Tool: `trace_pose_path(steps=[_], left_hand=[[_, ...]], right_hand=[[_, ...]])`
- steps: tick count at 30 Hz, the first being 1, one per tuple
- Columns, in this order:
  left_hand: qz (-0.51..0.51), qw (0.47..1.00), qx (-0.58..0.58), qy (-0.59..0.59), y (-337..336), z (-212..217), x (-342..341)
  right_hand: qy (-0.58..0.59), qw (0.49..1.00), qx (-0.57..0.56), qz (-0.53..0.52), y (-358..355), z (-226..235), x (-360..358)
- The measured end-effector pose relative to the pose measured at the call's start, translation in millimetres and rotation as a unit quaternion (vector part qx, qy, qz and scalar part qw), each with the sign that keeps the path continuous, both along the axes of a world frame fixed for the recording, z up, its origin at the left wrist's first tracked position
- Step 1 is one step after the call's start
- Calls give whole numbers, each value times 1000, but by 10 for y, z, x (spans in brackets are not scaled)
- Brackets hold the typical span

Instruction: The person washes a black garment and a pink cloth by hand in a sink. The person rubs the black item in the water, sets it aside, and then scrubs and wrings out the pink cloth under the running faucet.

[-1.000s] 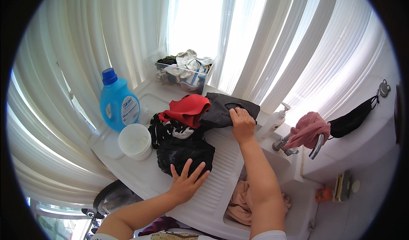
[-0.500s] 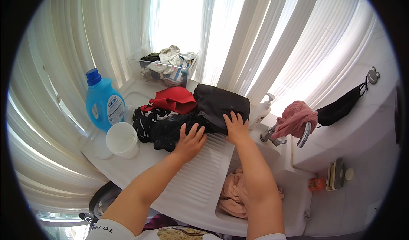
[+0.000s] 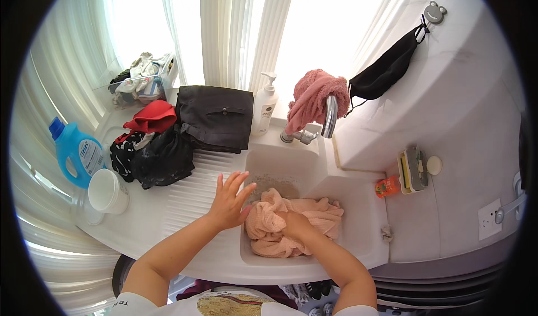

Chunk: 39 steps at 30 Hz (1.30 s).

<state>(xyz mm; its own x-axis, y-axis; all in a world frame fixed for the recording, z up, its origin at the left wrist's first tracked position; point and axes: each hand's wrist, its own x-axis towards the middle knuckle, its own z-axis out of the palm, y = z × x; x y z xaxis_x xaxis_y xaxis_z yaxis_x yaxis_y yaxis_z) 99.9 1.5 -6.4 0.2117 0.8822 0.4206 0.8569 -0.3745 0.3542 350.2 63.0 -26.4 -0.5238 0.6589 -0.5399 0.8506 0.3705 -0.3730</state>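
A peach-pink towel (image 3: 314, 218) lies bunched in the basin of the white sink (image 3: 358, 243). My right hand (image 3: 295, 225) is down in the basin with its fingers closed on a fold of it. My left hand (image 3: 227, 203) hovers at the basin's left edge, fingers spread, holding nothing, its thumb close to the towel. Left of the basin is the ribbed washboard surface (image 3: 190, 192). Beyond it lie a folded dark grey garment (image 3: 218, 117), a crumpled black garment (image 3: 162, 159) and a red cloth (image 3: 152, 118).
A blue detergent bottle (image 3: 75, 153) and a white tub (image 3: 108, 191) stand at the left. A clear bin of clothes (image 3: 140, 80) is at the back. A pump bottle (image 3: 264, 105) stands beside the faucet (image 3: 329, 117), which has a pink cloth (image 3: 314, 97) draped over it.
Both hands have left the dark clothes on the counter. The right hand has come down into the basin and taken hold of the towel. The view has swung right.
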Motion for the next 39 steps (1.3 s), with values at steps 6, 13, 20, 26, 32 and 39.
trace_pose_path(steps=[6,13,20,26,32,39], left_hand=[[-9,973,-33,-226,282,-197,678],[97,955,-281,16,647,-567,1112],[139,957,-242,-84,675,-1037,1193],[158,501,-225,-821,1194,-289,1437],[235,281,-359,-858,1107,-727,1443],[310,254,-304,-864,779,-1227,1631]], right_hand=[[370,883,287,-26,553,485,-125],[-41,988,143,41,508,-394,168],[512,723,313,-341,1334,467,-210],[423,816,153,-363,1967,489,-140],[491,726,323,-357,1880,127,-155],[483,582,-353,-551,559,-513,-294]])
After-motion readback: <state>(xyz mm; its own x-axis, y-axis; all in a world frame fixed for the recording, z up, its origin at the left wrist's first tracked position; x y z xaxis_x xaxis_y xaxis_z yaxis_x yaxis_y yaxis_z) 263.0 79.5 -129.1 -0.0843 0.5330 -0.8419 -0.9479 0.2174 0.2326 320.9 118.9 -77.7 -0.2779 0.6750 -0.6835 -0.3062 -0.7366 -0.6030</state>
